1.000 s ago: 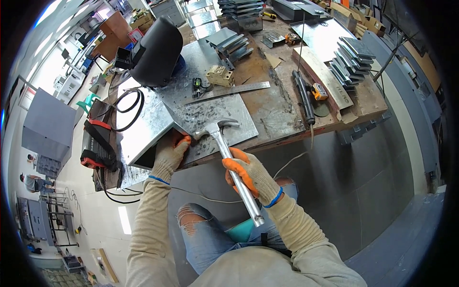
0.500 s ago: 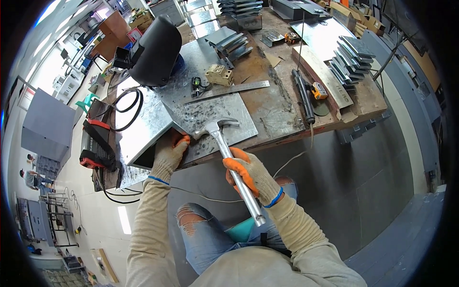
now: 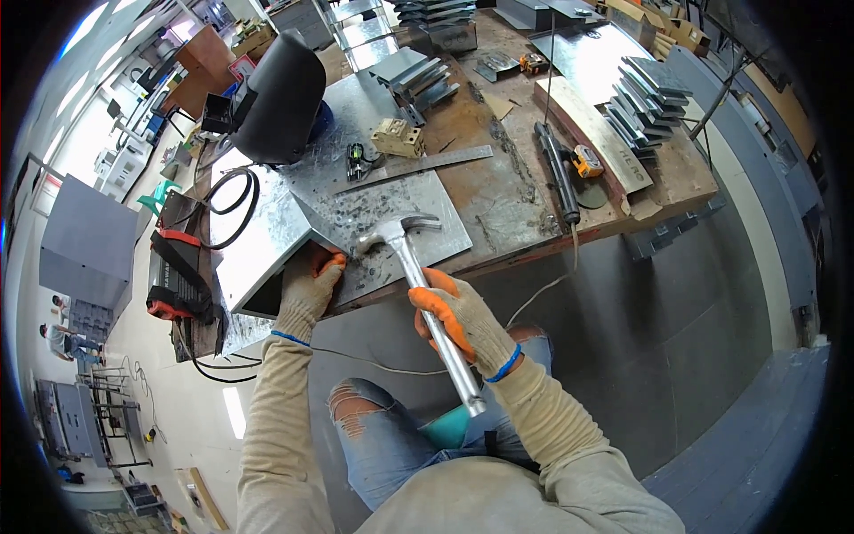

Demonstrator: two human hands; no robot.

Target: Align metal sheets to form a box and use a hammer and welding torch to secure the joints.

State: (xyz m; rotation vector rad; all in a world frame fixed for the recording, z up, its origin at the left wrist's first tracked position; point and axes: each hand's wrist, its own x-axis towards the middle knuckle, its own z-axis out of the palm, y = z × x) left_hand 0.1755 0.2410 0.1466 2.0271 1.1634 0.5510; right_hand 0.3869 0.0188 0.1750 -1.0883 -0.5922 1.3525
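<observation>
My right hand [image 3: 463, 319], in a work glove with orange-coated fingers, is wrapped round the shaft of a shiny claw hammer [image 3: 405, 253]. The hammer's head is at the far end, over a spattered flat metal plate [image 3: 436, 214]; its handle end points back toward my lap. At the left, a folded sheet-metal box [image 3: 267, 236] lies on the bench with its open side facing me. My left hand [image 3: 311, 289], gloved alike, reaches into that opening. Its orange fingertips are curled at the box's right edge, while part of the hand is hidden inside.
Beyond the plate lie a steel ruler [image 3: 454, 158], a beige block-shaped part [image 3: 398, 138] and a black welding helmet [image 3: 280, 102]. A welding machine [image 3: 182, 280] with cables stands left. On the right are a tape measure [image 3: 586, 161], a dark tool [image 3: 559, 173] and stacked metal pieces [image 3: 645, 102].
The bench and its things have shifted slightly left and up in the view. Both hands keep their grips, and the hammer stays over the plate at nearly the same tilt.
</observation>
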